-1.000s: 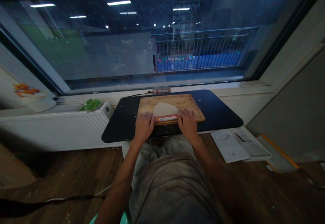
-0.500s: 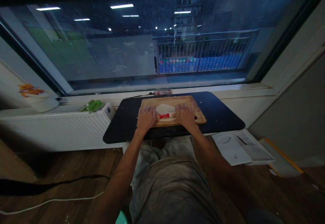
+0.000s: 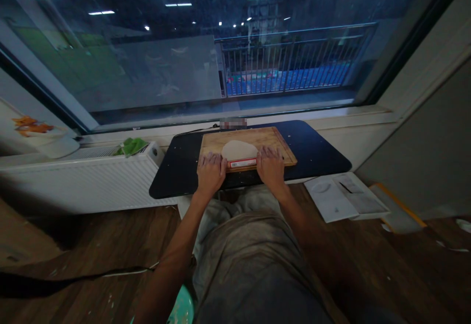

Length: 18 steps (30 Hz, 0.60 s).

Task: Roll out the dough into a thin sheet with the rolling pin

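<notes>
A rolling pin (image 3: 242, 163) with a red and white label lies crosswise near the front edge of a wooden cutting board (image 3: 253, 135). My left hand (image 3: 211, 171) grips its left end, and my right hand (image 3: 271, 168) holds the right end, fingers bent over the top. Just beyond the pin, a flat, pale, rounded sheet of dough (image 3: 239, 149) rests on the board. The pin touches or covers the near edge of the dough. My hands hide both ends of the pin.
The board stands on a black tabletop (image 3: 172, 174) below a window. To the left are a white radiator (image 3: 95, 186), a green cloth-like item (image 3: 131, 146) and a white pot (image 3: 55, 145). An open white box (image 3: 331, 199) is at lower right, a turquoise basin (image 3: 184, 307) below.
Both hands have drawn the rolling pin toward me, to the board's front part, and its label has turned. More dough shows beyond the pin. My view has shifted slightly downward.
</notes>
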{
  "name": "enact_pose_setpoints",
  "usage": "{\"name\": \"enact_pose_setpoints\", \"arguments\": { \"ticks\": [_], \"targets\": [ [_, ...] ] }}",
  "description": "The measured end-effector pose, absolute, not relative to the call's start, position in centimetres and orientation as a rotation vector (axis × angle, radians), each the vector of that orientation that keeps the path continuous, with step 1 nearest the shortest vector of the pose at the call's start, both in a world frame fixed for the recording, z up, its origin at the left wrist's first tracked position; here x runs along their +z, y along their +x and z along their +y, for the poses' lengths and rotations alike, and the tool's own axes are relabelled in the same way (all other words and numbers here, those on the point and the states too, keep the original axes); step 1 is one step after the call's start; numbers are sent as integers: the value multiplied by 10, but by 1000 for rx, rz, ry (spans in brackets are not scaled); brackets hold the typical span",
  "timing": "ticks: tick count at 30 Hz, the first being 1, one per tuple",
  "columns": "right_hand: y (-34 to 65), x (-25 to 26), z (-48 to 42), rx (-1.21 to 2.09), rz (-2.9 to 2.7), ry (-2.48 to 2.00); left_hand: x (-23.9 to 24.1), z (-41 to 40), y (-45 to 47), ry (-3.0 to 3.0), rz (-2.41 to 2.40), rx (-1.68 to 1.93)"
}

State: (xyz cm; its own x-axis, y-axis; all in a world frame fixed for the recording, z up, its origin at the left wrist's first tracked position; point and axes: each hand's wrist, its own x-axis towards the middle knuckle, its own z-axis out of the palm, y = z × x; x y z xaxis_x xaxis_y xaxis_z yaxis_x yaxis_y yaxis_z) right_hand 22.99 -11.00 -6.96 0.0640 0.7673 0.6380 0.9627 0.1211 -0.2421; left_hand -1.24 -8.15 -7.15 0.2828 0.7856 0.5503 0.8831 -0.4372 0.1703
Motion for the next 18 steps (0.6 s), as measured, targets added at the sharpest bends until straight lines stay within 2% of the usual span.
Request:
{"name": "enact_pose_setpoints", "arguments": {
  "ticks": [7,18],
  "targets": [
    [233,-65,-102,-342,-1781,-1714,-69,-80,-6,-2356,-1660,-897],
    [231,-27,-38,-287,-2016,-1990,-47,-58,4,-2267,-1768,-632]
  ]
}}
